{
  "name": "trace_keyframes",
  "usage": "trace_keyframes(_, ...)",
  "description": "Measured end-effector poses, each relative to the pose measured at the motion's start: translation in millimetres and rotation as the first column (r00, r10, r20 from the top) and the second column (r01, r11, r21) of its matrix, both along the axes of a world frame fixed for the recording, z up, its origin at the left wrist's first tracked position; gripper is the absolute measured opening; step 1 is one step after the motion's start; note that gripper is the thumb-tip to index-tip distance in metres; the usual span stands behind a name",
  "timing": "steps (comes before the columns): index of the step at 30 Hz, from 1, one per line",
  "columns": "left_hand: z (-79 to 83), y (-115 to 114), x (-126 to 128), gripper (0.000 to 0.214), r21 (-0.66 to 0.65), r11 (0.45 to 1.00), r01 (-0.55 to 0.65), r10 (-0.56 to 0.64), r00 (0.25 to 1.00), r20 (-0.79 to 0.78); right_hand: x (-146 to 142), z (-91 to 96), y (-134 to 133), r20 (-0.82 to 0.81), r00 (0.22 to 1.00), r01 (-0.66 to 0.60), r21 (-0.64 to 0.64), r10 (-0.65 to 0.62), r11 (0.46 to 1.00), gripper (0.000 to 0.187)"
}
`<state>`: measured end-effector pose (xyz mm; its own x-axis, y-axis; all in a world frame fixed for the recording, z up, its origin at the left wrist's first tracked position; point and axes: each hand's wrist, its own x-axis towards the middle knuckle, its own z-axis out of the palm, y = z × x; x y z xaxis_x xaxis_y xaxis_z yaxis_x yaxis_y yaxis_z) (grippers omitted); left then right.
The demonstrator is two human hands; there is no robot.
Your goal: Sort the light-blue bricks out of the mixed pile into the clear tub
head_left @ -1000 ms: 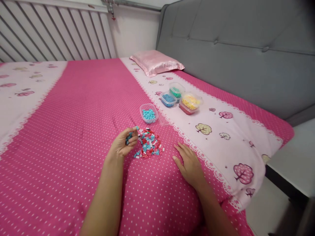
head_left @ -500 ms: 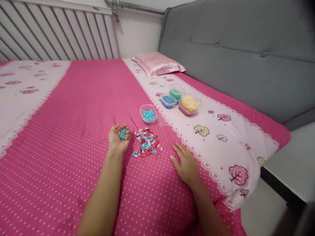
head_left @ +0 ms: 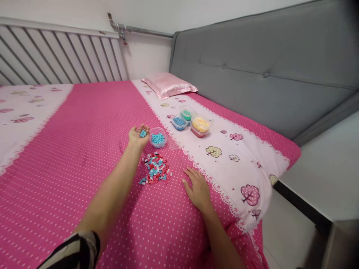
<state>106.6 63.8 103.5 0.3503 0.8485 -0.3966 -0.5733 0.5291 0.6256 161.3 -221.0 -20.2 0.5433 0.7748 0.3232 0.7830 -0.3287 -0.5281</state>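
Note:
My left hand (head_left: pixel 138 135) is stretched forward, palm up and cupped, with several light blue small bricks (head_left: pixel 143 133) lying in it. It hovers right beside a clear plastic tub (head_left: pixel 158 137) that holds more light blue bricks. Nearer to me a loose pile of red, white and light blue bricks (head_left: pixel 155 173) lies on the pink dotted bedsheet (head_left: pixel 84 157). My right hand (head_left: pixel 197 188) rests flat on the sheet to the right of the pile, fingers spread, holding nothing.
Three more clear tubs stand on the white border strip: blue bricks (head_left: pixel 179 122), green bricks (head_left: pixel 187 112), yellow and red bricks (head_left: pixel 200 125). A pink pillow (head_left: pixel 168 84) lies by the grey headboard (head_left: pixel 252 74). The bed's edge (head_left: pixel 258 220) drops off at right.
My left hand has moved forward from beside the pile to the tub of light blue bricks, still cupping the bricks. The camera has lifted and shifted. My right hand stays flat.

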Motion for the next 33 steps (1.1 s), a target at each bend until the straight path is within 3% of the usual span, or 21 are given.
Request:
trace_keyframes(5,-9.7,20,32,0.038,0.132,0.991,0.018,0.001,0.990,-0.141,0,1.5,0,-0.019,1.000,0.010,0.000,-0.010,1.000,0.039)
trace_keyframes(9,-16.7,24,39,0.038,0.283,0.953,0.108,-0.039,0.970,-0.238,1,1.8,0,-0.018,1.000,0.008,0.015,-0.008,1.000,0.039)
trace_keyframes(15,-6.5,17,32,0.049,0.452,0.865,0.219,-0.097,0.956,-0.277,1,0.9,0,-0.026,1.000,0.000,0.038,0.001,0.999,0.038)
trace_keyframes(21,4.9,0,5,0.056,0.520,0.833,0.190,-0.053,0.962,-0.267,2,1.0,0,-0.037,0.999,0.000,0.023,0.001,1.000,0.039)
trace_keyframes(24,-12.0,-15,-24,0.046,0.557,0.813,0.170,0.070,0.921,-0.383,2,1.6,0,-0.038,0.999,-0.007,0.025,0.008,1.000,0.040)
trace_keyframes(27,-45.2,-35,-57,0.033,0.612,0.774,0.160,0.250,0.811,-0.528,3,1.1,-2,-0.034,0.999,-0.007,0.020,0.007,1.000,0.040)
trace_keyframes(30,-80.1,-56,-78,0.026,0.611,0.773,0.172,0.295,0.755,-0.585,5,-0.5,-4,-0.021,1.000,-0.009,0.021,0.009,1.000,0.040)
trace_keyframes(33,-102.5,-67,-80,0.033,0.599,0.766,0.231,0.266,0.735,-0.624,6,-2.0,-5,-0.003,1.000,-0.022,0.024,0.022,0.999,0.040)
